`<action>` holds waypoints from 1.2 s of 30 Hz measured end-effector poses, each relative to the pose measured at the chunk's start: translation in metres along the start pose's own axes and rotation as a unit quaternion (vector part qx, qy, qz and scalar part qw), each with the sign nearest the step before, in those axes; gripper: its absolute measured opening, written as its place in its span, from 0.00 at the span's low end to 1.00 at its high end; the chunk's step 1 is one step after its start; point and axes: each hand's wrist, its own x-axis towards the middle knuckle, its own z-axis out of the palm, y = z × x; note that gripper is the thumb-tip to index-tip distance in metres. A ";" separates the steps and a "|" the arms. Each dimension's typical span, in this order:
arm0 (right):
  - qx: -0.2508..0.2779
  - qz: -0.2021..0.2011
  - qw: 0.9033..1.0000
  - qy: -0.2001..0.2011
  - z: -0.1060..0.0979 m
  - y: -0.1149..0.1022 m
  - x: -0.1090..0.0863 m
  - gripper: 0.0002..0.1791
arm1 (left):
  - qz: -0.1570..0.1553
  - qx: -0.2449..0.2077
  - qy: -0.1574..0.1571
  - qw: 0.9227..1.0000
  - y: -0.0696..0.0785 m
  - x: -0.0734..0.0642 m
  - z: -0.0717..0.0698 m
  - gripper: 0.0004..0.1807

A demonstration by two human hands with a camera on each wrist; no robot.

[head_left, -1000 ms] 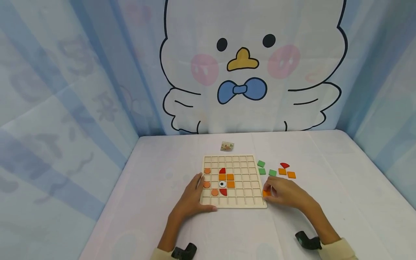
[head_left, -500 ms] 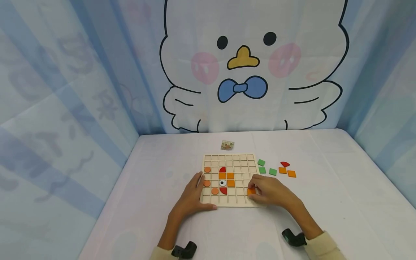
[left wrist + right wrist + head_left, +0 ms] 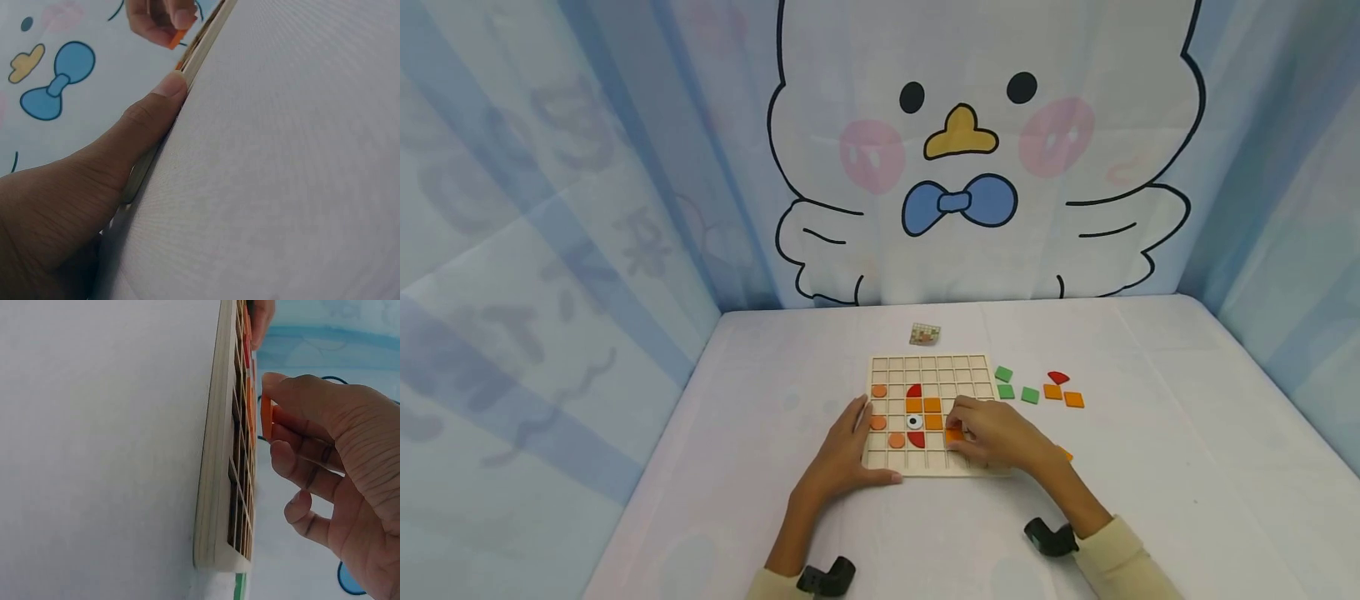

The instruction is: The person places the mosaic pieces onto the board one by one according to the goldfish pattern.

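Note:
A wooden grid board (image 3: 966,387) lies on the white-covered table. My left hand (image 3: 838,458) steadies its near left corner, fingers straight along the left side and thumb (image 3: 140,125) along the front edge. Between thumb and fingertips my right hand (image 3: 1003,433) pinches an orange square tile (image 3: 267,419), held just above the board right of centre. Set in the grid are orange squares (image 3: 932,406), red quarter-rounds (image 3: 914,440), pale orange discs (image 3: 897,440) and an eye tile (image 3: 914,422). The right hand covers the board's near right part.
Loose green squares (image 3: 1030,396), orange squares (image 3: 1074,400) and a red piece (image 3: 1057,377) lie right of the board. Another orange piece (image 3: 1066,453) peeks out behind the right wrist. A small patterned card (image 3: 925,334) lies beyond the board.
My right hand has moved left with the orange tile, from the board's right edge to over the grid. An orange piece now shows behind its wrist. The left hand stays put.

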 end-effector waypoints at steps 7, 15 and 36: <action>-0.012 -0.012 1.000 -0.004 0.004 -0.008 0.010 0.16 | 0.007 0.000 0.002 1.000 0.000 0.000 0.000 0.70; -0.020 -0.020 1.000 -0.010 0.008 -0.012 0.017 0.16 | -0.001 0.005 -0.006 1.000 0.001 0.000 -0.002 0.69; -0.033 -0.013 0.999 -0.014 0.013 -0.011 0.020 0.16 | 0.009 0.000 0.002 1.000 0.002 -0.001 -0.002 0.70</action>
